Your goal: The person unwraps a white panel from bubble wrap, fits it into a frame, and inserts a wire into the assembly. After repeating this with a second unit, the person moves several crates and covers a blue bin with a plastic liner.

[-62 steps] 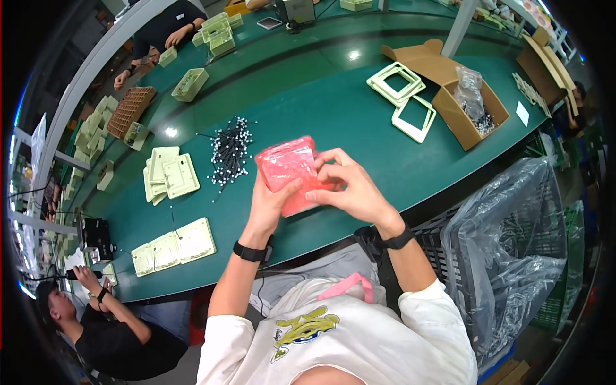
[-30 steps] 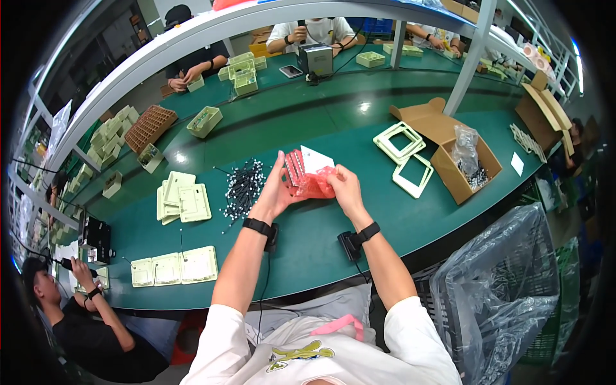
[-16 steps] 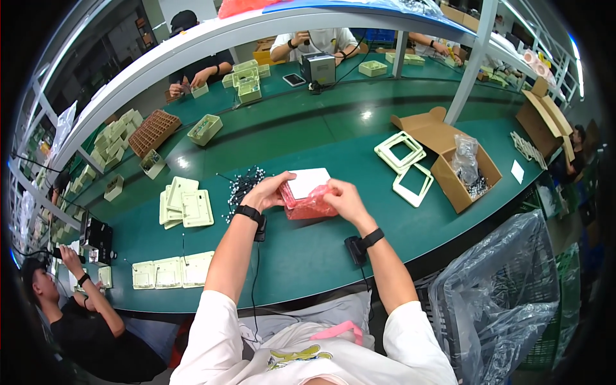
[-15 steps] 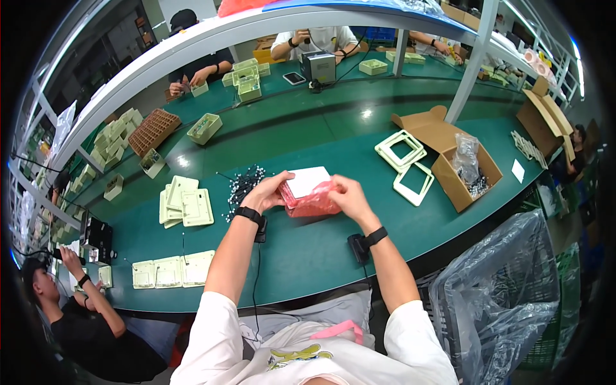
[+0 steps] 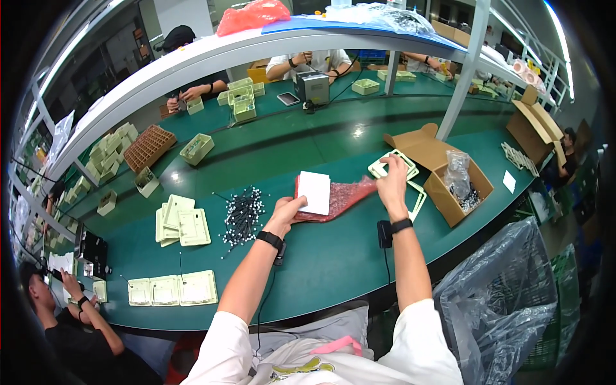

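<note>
A stack of white rectangular sheets or panels (image 5: 315,192) lies partly wrapped in red-pink bubble wrap (image 5: 343,200), above the green table. My left hand (image 5: 287,213) grips the stack's left lower side, thumb across the top white face. My right hand (image 5: 393,183) pinches the far end of the wrap, which is stretched out to the right. Beyond that hand are pale green square frames (image 5: 418,204), partly hidden by it. Left of my left hand is a heap of short black leads with white tips (image 5: 242,217).
Pale green panels (image 5: 193,226) are stacked at left, with several panels in a row (image 5: 165,290) nearer. An open carton (image 5: 452,199) holds plastic bags and small parts. A plastic-lined crate (image 5: 500,289) stands at lower right. Other people work across the table and at left.
My right hand has moved right, drawing the bubble wrap away from the stack into a long strip. The white top face shows more fully. My left hand keeps hold; the view has shifted slightly.
</note>
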`<state>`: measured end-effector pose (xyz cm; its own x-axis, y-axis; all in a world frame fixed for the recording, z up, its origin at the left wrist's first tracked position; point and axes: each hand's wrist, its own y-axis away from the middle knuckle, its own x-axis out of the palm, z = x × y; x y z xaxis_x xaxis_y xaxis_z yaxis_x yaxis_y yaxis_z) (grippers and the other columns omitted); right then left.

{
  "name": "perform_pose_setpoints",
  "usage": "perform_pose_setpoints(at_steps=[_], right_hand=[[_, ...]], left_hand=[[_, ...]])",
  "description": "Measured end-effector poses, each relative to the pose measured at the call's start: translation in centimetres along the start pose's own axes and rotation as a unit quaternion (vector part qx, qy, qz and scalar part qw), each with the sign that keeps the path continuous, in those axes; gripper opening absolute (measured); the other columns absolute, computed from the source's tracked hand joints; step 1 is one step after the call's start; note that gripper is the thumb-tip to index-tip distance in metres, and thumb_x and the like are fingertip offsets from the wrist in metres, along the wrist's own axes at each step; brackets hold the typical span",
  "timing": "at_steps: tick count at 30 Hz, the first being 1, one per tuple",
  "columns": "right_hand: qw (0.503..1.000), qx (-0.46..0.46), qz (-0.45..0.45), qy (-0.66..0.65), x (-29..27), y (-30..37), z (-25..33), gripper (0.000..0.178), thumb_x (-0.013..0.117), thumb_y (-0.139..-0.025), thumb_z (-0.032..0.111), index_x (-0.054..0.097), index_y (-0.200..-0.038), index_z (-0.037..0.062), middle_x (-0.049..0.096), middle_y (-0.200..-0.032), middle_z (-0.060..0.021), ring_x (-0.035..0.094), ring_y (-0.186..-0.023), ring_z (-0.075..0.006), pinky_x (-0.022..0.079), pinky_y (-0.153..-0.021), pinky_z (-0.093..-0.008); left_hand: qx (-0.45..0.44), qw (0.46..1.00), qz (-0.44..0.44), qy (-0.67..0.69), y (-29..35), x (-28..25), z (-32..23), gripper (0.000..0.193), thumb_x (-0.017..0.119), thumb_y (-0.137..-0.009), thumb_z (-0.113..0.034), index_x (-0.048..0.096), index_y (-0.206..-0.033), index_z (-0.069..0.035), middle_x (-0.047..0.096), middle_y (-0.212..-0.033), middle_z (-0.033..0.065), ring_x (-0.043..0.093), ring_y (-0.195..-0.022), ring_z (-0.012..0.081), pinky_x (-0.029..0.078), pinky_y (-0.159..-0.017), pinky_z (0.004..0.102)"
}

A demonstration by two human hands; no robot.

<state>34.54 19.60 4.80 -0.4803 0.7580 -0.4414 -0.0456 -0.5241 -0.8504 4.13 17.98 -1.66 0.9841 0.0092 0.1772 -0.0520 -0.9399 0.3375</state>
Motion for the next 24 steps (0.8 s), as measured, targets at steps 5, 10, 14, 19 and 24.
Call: perform_pose_setpoints(at_steps=[5,10,14,19,24], right_hand=[[0.923,0.169,0.229,-0.258,1.7,2.7,6.9,0.028,0.068,-0.093,0.016,0.069,-0.114,-0.0033,0.075,-0.108,-0.0208,0.072,-0.096,-0.0364,0.056,-0.088,-0.0432],[0.756,0.358,0.352,-0.420,8.3,5.6,3.3,0.041,0.070,-0.096,0.033,0.072,-0.114,-0.0040,0.075,-0.113,-0.0257,0.074,-0.104,-0.0355,0.057,-0.090,-0.0442],[0.824,0.259,0.404,-0.302,8.6,5.8,4.5,0.047,0.075,-0.089,0.039,0.074,-0.109,-0.0048,0.075,-0.106,-0.0276,0.074,-0.105,-0.0384,0.056,-0.091,-0.0454],[0.862,0.267,0.407,-0.141,8.5,4.2,6.4,0.052,0.081,-0.082,0.041,0.076,-0.106,-0.0050,0.076,-0.102,-0.0263,0.075,-0.101,-0.0388,0.057,-0.089,-0.0451],[0.877,0.266,0.373,-0.145,8.4,3.7,5.3,0.051,0.083,-0.079,0.038,0.077,-0.106,-0.0042,0.077,-0.099,-0.0243,0.076,-0.097,-0.0356,0.058,-0.086,-0.0429]], left_hand=[[-0.029,0.993,0.064,0.100,-0.8,-0.7,-0.3,0.047,0.069,-0.087,-0.016,0.060,-0.127,0.007,0.067,-0.120,0.0191,0.069,-0.112,0.0322,0.060,-0.096,0.0500],[-0.030,0.996,0.087,0.021,1.0,2.6,-1.8,0.052,0.066,-0.086,-0.017,0.061,-0.133,0.007,0.070,-0.120,0.0194,0.067,-0.112,0.0349,0.057,-0.100,0.0474],[0.054,0.978,0.046,-0.197,0.7,1.9,-1.6,0.055,0.066,-0.086,-0.021,0.063,-0.133,0.006,0.071,-0.123,0.0225,0.063,-0.118,0.0409,0.051,-0.106,0.0484],[0.116,0.931,-0.033,-0.343,0.4,2.2,-0.2,0.056,0.070,-0.084,-0.028,0.067,-0.132,-0.001,0.070,-0.126,0.0267,0.053,-0.128,0.0462,0.044,-0.112,0.0496],[0.205,0.930,-0.014,-0.306,-2.9,1.9,2.7,0.055,0.073,-0.083,-0.030,0.070,-0.133,-0.007,0.070,-0.126,0.0261,0.052,-0.128,0.0468,0.044,-0.113,0.0503]])
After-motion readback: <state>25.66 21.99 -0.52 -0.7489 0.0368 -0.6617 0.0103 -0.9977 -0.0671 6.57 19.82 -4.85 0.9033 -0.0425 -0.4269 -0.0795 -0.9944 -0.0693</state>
